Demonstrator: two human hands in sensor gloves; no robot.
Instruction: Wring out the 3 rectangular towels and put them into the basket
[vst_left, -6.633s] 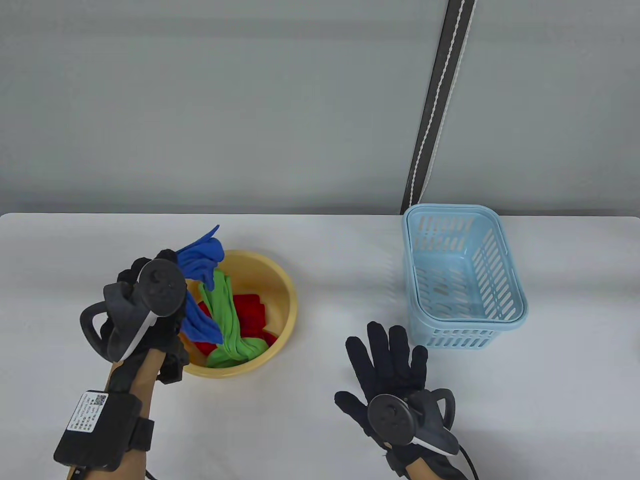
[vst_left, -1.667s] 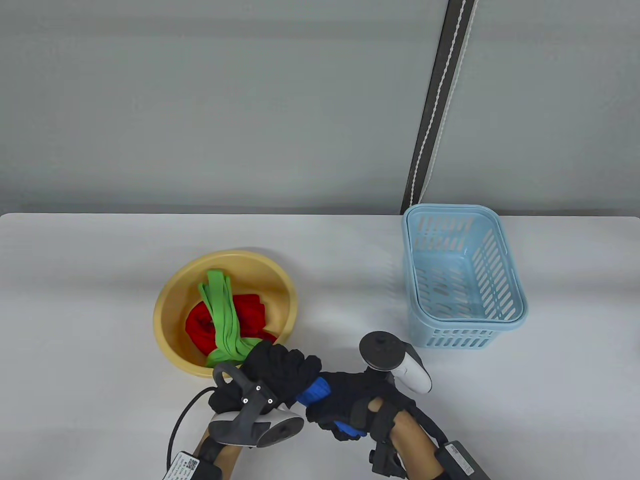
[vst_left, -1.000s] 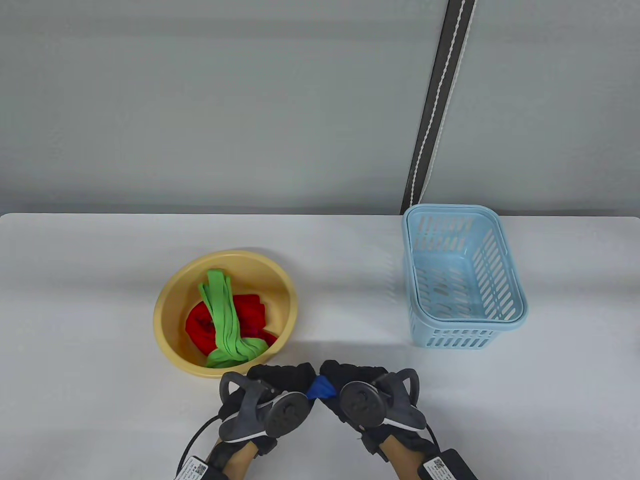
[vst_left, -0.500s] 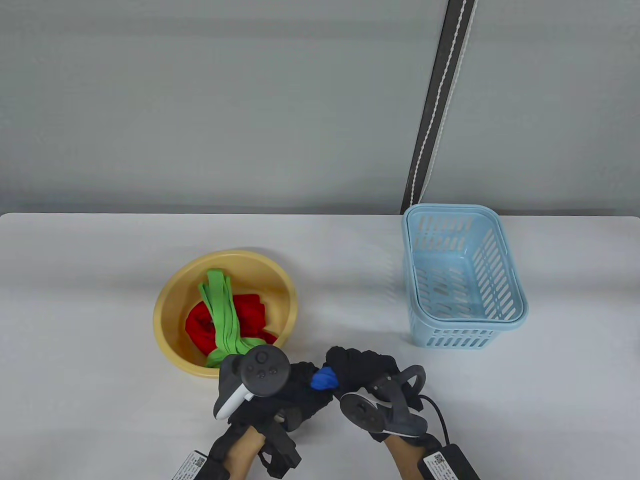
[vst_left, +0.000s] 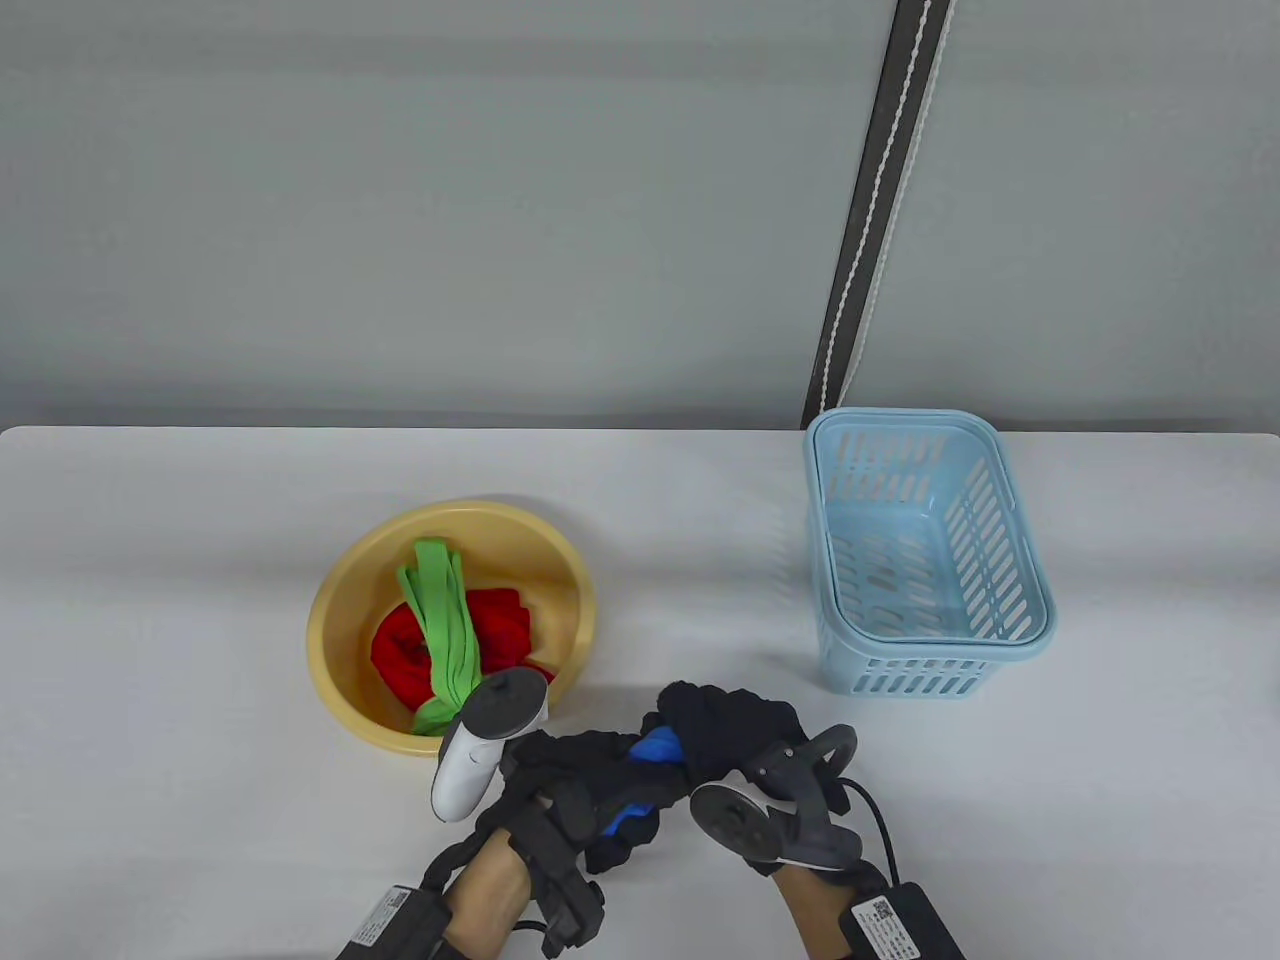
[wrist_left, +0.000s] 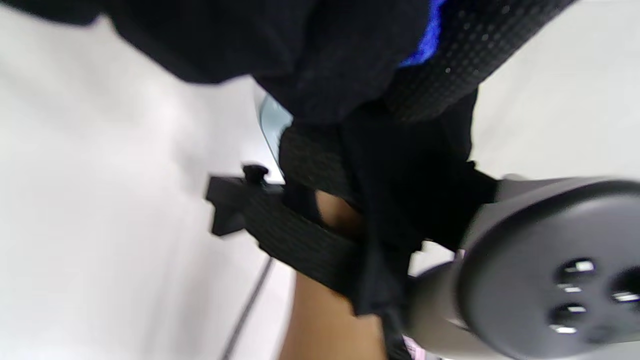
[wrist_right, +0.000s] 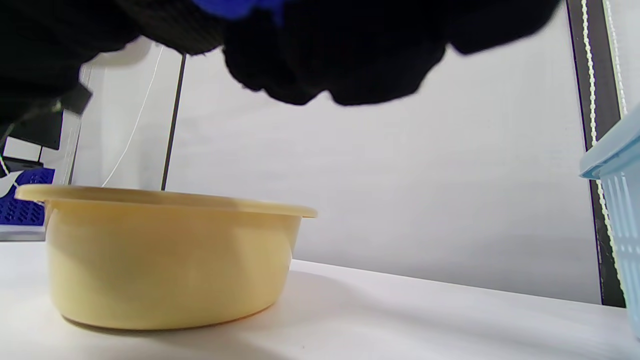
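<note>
Both gloved hands grip a twisted blue towel just above the table's front edge, right of the yellow bowl. My left hand holds its near end, with blue cloth showing below the fingers. My right hand clasps the far end. A green towel lies over a red towel inside the bowl. The light blue basket stands at the right with nothing in it. Blue cloth shows among my left fingers, and more of the blue cloth peeks out of my right fist.
The white table runs to a grey wall behind. A dark strip with a bead cord hangs behind the basket. The bowl's side and a corner of the basket appear in the right wrist view.
The left hand lifted the blue towel out of the bowl and brought it to the front; the right hand took its other end. Both wrists have since kept turning in opposite ways.
</note>
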